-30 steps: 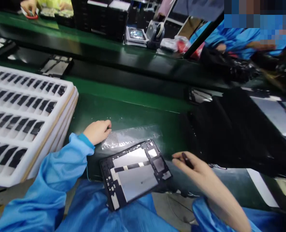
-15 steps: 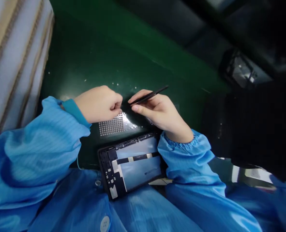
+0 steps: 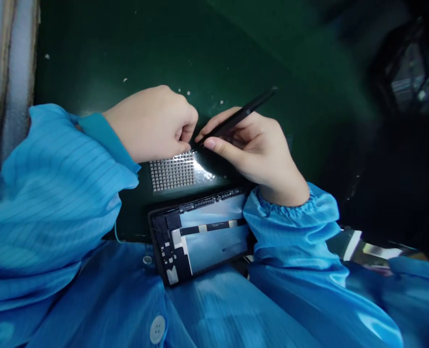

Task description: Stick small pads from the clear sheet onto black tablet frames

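Observation:
My right hand (image 3: 259, 150) holds slim black tweezers (image 3: 241, 114) like a pen, their tip pointing down-left towards my left fingertips. My left hand (image 3: 156, 123) is closed, thumb and curled fingers together at the upper edge of a clear sheet (image 3: 203, 175) that carries rows of small grey squares (image 3: 172, 175). Whatever sits between those left fingers is hidden. Below the sheet, close to my body, an opened tablet or phone housing (image 3: 207, 237) lies tilted, its inside facing up, with a dark flat strip across it. My right sleeve covers its right end.
Tiny pale bits (image 3: 188, 93) are scattered on the green tabletop (image 3: 156, 43) beyond my hands. Layered pale boards with brown edges (image 3: 14, 72) stand at the left. A blurred dark object (image 3: 403, 77) is at the upper right.
The view has shifted, so my hands and the sheet sit higher in the picture. Both hands keep the same pose, fingertips close together over the sheet's edge.

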Motion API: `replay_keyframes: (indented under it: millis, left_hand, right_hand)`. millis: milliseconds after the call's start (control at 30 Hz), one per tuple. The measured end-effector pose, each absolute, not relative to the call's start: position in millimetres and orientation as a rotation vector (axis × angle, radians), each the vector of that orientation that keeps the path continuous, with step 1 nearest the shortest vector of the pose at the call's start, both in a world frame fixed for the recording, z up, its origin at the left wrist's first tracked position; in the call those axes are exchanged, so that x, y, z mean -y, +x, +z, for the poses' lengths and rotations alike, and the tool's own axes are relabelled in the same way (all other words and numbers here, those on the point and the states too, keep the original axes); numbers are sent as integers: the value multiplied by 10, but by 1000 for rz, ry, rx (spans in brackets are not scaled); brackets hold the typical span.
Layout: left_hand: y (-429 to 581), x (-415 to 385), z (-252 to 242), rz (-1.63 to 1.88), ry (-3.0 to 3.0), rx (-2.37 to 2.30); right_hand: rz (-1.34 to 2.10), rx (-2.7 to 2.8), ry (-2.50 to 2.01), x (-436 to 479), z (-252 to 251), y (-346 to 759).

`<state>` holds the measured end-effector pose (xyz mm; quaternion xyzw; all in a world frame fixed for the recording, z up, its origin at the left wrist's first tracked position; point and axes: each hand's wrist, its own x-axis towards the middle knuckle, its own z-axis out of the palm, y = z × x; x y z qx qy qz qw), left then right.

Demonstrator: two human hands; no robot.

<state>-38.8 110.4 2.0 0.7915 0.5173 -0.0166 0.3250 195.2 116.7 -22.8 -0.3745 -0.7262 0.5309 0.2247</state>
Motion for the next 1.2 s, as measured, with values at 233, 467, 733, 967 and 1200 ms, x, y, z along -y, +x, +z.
replay_keyframes:
  millis: [233,467,733,967,1200]
  left_hand:
    - [-357,-1096,4,-59,2091,-1413]
    - [-357,-1091,-2,-91,2070,-1434]
    - [-361,-1073,30,-92,2045,-1412]
    - [-357,-1079,46,-94,2044,-1410]
    - [-354,-1089,40,-82,2073,-1403]
  right_hand:
    - [1555,2009,-1075,-1275,-139,1930]
    - [1459,1384,-1345,-150,67,1945]
    - [937,1380,-1405,693,-244,1583]
    - [981,1554,-1418,604,-63,1669]
    - [1129,1938,-1314,-633,110,1957]
